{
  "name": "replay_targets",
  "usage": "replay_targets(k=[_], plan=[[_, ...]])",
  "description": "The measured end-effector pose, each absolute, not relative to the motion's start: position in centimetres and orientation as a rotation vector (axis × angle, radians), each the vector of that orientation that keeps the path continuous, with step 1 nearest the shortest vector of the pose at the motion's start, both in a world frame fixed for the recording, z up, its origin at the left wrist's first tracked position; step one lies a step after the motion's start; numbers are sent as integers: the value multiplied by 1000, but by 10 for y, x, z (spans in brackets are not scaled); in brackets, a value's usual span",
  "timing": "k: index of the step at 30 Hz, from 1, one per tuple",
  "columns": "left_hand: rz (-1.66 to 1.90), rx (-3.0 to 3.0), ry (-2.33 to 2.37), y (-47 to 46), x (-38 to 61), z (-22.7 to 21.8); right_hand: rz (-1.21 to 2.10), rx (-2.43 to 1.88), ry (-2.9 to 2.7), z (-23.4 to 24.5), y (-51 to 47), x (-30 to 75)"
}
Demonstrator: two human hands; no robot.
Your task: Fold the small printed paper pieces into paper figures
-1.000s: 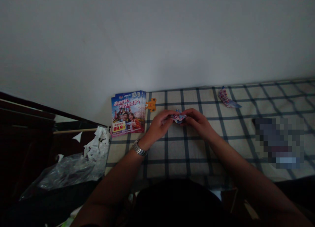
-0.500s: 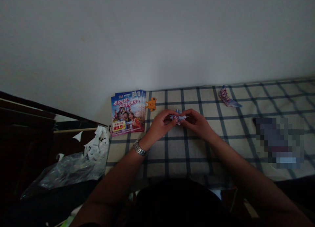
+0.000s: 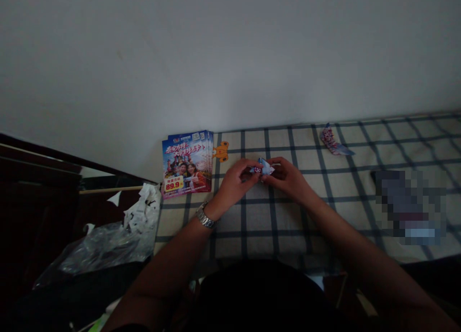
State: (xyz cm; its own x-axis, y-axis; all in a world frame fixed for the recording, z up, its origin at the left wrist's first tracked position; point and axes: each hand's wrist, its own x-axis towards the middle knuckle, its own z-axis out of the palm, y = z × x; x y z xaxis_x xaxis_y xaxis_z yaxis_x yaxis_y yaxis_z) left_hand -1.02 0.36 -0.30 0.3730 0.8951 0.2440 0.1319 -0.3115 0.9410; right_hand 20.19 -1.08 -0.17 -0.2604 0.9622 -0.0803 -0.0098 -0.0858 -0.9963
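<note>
**Both hands pinch a small folded paper above the checked cloth**

The left hand and the right hand meet at the middle of the scene, fingertips turned toward each other. Between them sits a small folded paper, printed in blue, white and red, and both hands are closed on it. The left thumb and fingers curl in around its left end. The right fingers pinch its right end, knuckles up. The paper is held just above the checked cloth, toward the cloth's far side, and I cannot tell whether it touches the cloth.

Both forearms run in from the near edge and converge, the left from the near left and the right from the near right. The wrists are low over the cloth. A metal wristwatch sits on the left wrist.

To the left of the hands, at the cloth's far left corner, lies a stack of flyers, slightly fanned. A small orange cutout lies just beside its right edge. Well to the right and farther off lies a second folded piece of the same print, alone on the cloth. Off the cloth at the near left are torn paper scraps on a crumpled clear plastic bag. A white wall rises behind the cloth.
</note>
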Motion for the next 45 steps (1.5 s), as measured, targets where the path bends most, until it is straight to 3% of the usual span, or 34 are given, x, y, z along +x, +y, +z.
replay_targets(k=[33,45], plan=[[1065,1618,960,6,-10,3,1272,-1200,-1699,-2,-15,206],[1119,1596,1002,6,-10,0,1384,-1154,-1589,-3,-16,202]])
